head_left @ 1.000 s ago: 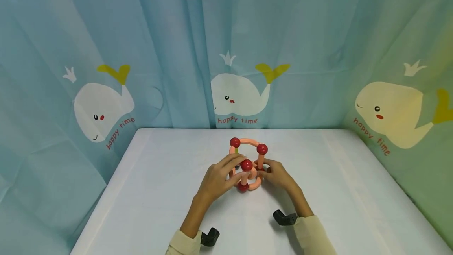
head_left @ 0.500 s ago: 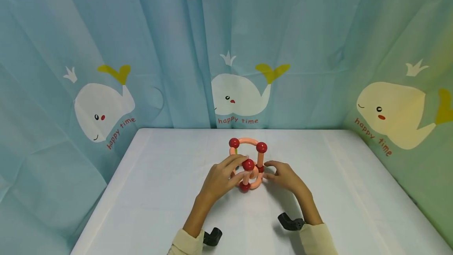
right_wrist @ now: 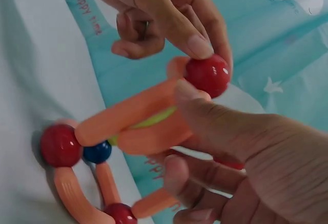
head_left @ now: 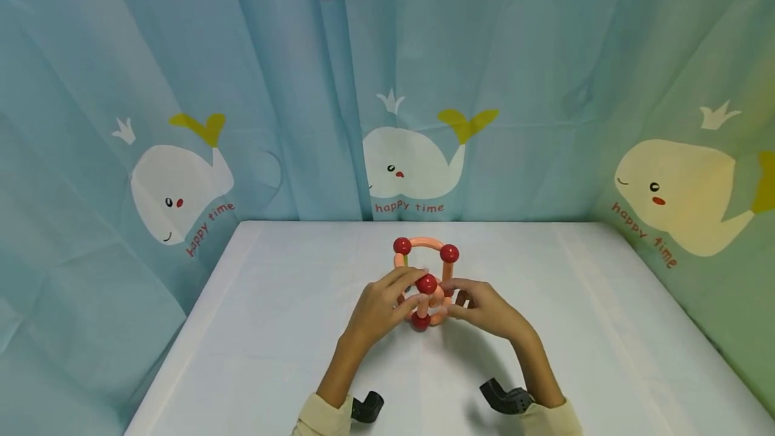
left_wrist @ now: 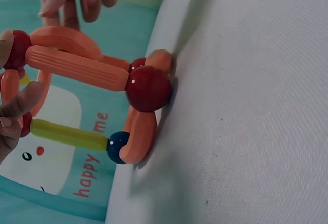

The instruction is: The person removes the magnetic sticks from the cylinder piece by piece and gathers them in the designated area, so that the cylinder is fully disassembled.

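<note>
A ball-and-rod frame (head_left: 448,270) stands nr. the middle of a white bench (head_left: 272,328), b/w a person's two hands, w/ a whale-print curtain (head_left: 521,32) behind. L hand (head_left: 377,309) pinches the near top red ball (head_left: 426,284), thumb vs. fingers. R hand (head_left: 489,308) is at the frame's right side, thumb & forefinger narrowly parted about a curved orange rod (right_wrist: 156,138); can't tell if they touch it. A straight orange rod (left_wrist: 77,68) runs from the pinched ball to a lower red ball (left_wrist: 148,88); a green rod (left_wrist: 69,134) & blue ball (left_wrist: 118,146) show at far left. Pcs look hard & glossy, prob. light, stiff, not fragile. Smooth balls could slip; joints prob. give before the pcs do. Best hold: a ridged rod at mid-length, w/ the other hand steadying the adjoining ball, min. pressure.
</note>
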The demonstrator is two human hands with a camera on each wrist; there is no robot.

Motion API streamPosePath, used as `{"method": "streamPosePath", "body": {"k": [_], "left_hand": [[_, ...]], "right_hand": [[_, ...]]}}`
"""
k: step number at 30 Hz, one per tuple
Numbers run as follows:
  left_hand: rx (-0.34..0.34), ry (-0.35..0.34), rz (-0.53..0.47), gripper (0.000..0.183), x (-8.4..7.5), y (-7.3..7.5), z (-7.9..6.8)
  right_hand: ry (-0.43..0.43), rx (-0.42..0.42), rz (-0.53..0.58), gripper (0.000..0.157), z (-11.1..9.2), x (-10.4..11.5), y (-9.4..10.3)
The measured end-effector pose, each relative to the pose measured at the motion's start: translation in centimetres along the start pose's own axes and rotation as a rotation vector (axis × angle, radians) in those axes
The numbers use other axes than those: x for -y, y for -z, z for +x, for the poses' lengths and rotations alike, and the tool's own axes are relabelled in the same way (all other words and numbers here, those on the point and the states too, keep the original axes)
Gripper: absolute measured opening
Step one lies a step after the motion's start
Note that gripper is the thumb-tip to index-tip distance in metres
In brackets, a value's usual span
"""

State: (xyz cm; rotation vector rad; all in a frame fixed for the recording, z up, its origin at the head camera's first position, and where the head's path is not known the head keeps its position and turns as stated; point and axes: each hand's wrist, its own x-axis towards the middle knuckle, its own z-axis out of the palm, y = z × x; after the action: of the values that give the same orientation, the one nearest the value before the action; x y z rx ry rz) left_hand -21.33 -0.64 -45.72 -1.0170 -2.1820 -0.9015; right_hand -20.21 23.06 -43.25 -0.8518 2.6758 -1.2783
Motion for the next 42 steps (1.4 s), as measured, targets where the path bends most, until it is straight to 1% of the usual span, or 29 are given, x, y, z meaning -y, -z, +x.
{"method": "streamPosePath", "body": {"k": [6,12,14,20,27,35,42], "left_hand": [[0.012,0.0,-0.001,0.045,-0.1,0.0,-0.1],[0.014,0.016,0.009,0.043,-0.1,0.0,0.0],[0.016,0.026,0.007,0.043,-0.1,0.0,0.0],[0.019,0.043,-0.008,0.043,-0.1,0.0,0.0],[0.021,0.05,0.002,0.044,-0.1,0.1,-0.1],[0.013,0.034,0.008,0.045,-0.2,0.2,-0.1],[-0.016,0.02,0.008,0.044,0.0,-0.3,-0.4]], "right_hand": [[0.014,-0.097,0.033,0.029,0.3,0.4,-0.7],[0.044,-0.188,0.034,0.022,0.7,0.1,-1.2],[0.055,-0.207,0.036,0.02,0.8,0.1,-1.4],[0.1,-0.231,0.019,0.019,1.0,0.0,-1.7],[0.132,-0.248,-0.004,0.018,1.1,-0.2,-1.9],[0.157,-0.284,-0.041,0.022,1.1,-0.2,-2.0],[0.167,-0.292,-0.065,0.021,1.1,-0.2,-2.0]]}}
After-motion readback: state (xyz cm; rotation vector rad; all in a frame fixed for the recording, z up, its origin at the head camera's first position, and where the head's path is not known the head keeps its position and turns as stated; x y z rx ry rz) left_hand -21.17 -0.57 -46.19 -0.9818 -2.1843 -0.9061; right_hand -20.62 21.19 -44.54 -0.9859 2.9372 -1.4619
